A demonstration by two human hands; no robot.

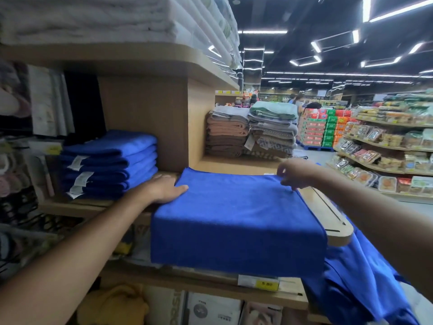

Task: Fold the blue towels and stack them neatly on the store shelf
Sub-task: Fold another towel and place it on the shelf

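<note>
A blue towel (236,221) is spread over the wooden shelf (332,214) – its left edge pressed flat under the open left hand (164,188), its far right corner pinched by the right hand (295,173) – beside a stack of folded blue towels (110,163).

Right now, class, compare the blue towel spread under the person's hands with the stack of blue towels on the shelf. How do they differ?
The spread towel lies open in a broad sheet, its front edge draping over the shelf; the stacked towels are folded compactly in a pile. The left hand and right hand touch the spread towel; the stack is untouched. White tags show on the stack, none on the spread one. Both are the same deep blue.
</note>
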